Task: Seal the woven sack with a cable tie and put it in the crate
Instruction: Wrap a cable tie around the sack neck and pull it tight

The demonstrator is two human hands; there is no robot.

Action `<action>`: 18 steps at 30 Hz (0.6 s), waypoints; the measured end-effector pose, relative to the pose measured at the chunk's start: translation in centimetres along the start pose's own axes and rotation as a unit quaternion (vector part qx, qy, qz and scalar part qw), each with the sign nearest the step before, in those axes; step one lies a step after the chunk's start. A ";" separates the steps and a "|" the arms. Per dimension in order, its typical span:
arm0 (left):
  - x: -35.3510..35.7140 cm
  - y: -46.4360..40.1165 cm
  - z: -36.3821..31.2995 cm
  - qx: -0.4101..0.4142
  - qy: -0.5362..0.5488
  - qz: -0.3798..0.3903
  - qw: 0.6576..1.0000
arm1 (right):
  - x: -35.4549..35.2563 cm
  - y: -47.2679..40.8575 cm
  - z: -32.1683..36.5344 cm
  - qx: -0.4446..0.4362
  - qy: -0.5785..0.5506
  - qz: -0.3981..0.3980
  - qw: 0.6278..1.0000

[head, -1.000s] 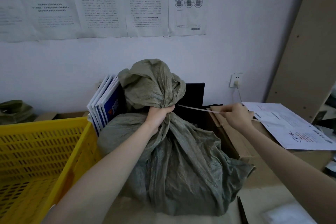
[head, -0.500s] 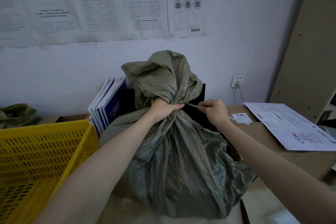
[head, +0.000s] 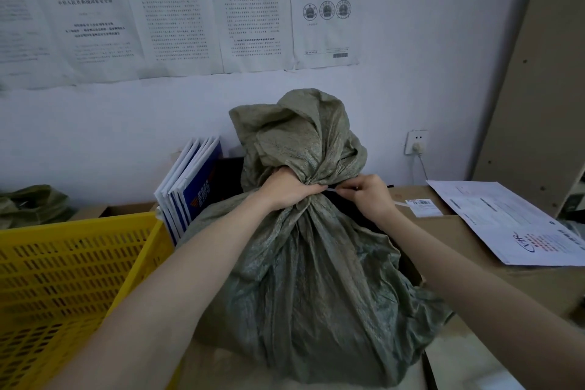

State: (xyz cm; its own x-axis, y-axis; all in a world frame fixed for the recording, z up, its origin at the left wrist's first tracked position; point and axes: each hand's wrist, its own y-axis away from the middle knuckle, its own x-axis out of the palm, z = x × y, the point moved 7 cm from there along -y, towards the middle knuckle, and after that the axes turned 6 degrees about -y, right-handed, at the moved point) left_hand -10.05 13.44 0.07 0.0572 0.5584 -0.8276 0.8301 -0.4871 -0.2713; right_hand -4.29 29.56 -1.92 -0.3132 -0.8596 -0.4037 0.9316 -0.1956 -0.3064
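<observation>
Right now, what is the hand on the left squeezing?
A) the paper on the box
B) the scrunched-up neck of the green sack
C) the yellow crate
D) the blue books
B: the left hand is wrapped around the bunched neck of the woven sack, while the right hand pinches the white cable tie beside it. The yellow crate stands apart at the left.

Left hand (head: 289, 188) gripping green woven sack (head: 316, 279) neck, right hand (head: 368, 196) pinching white cable tie (head: 333, 189), yellow crate (head: 72, 263) beside
</observation>
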 end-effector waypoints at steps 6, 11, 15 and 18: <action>-0.6 0.3 -0.5 0.027 -0.138 -0.005 0.990 | 0.5 -0.1 1.4 -0.003 0.046 -0.014 0.999; -1.1 0.0 -0.2 0.047 -0.215 -0.002 0.976 | 1.0 -0.3 2.3 -0.016 0.083 0.003 0.996; -1.8 0.3 -0.8 0.058 -0.269 -0.026 0.961 | 1.0 -0.5 2.6 -0.021 0.125 0.009 0.992; -2.3 0.5 -1.6 0.059 -0.342 -0.066 0.935 | 0.8 -0.6 3.1 -0.023 0.153 0.011 0.988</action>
State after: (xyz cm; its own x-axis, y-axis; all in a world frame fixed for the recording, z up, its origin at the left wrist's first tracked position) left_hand -8.85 12.97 2.58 -0.4442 0.0788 -0.8925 0.7349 -0.5377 -0.4133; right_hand -4.55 27.52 0.59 -0.3407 -0.6793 -0.6500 0.9315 -0.1503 -0.3312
